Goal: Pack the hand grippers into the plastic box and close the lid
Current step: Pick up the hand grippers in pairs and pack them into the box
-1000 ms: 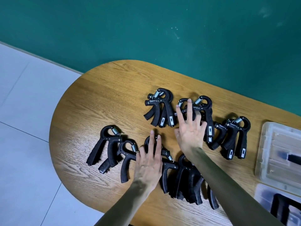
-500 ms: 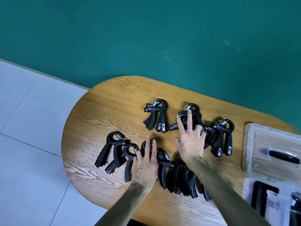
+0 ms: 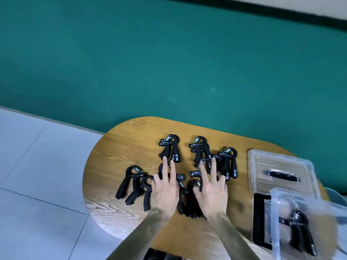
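From the head view, black plastic hand grippers with steel coil springs (image 3: 170,148) lie scattered on the oval wooden table (image 3: 116,158). The left hand (image 3: 165,192) and right hand (image 3: 212,192) rest flat on the near ones, fingers straight, gripping nothing. The clear plastic box (image 3: 308,222) sits near right, one gripper inside, its ribbed clear lid (image 3: 281,166) beyond. Hooked handles could snag neighbours and drag them off the edge.

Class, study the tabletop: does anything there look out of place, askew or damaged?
No damage shows. The hand grippers lie scattered across the wooden table, several heaped under the left hand and right hand. One gripper already lies in the plastic box; its lid lies beside it.
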Tool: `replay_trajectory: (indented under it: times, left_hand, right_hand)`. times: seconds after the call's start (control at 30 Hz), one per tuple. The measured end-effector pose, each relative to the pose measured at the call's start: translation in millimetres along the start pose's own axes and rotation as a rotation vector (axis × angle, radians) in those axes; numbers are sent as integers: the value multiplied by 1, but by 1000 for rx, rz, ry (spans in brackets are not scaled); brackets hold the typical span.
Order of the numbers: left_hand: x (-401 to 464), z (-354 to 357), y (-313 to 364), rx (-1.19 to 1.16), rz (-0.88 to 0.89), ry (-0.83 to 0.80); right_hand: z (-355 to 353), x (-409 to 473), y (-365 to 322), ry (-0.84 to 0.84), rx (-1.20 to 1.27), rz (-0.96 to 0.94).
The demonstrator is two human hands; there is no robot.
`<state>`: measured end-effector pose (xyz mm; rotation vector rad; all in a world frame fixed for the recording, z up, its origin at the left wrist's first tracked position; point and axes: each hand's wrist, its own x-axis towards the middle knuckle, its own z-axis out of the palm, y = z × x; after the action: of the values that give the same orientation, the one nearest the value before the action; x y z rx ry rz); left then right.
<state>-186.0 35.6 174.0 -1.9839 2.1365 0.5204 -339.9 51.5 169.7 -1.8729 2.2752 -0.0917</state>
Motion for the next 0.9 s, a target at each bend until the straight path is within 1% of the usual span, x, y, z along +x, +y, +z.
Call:
replay_trajectory:
  times: [0.1,0.27,0.5,0.63,0.77,0.9]
  left_hand:
    - [-22,-9,11,-10,3,24]
    - [-56,-20,42,-37,57,58]
    - [-68,-21,95,-63,100,122]
    - [-75,-16,137,-69,105,142]
    - [-84,-6,191,-85,106,181]
    - [-93,10,259,-85,114,163]
  right_hand:
    - [-21,-23,7,28,13,12]
    - [-50,-51,28,75,36,37]
    - [-71,-72,75,104,55,57]
    - [-79,-78,114,140,91,94]
    - [-86,-86,163,141,121,128]
    - [-92,-95,232,168,134,166]
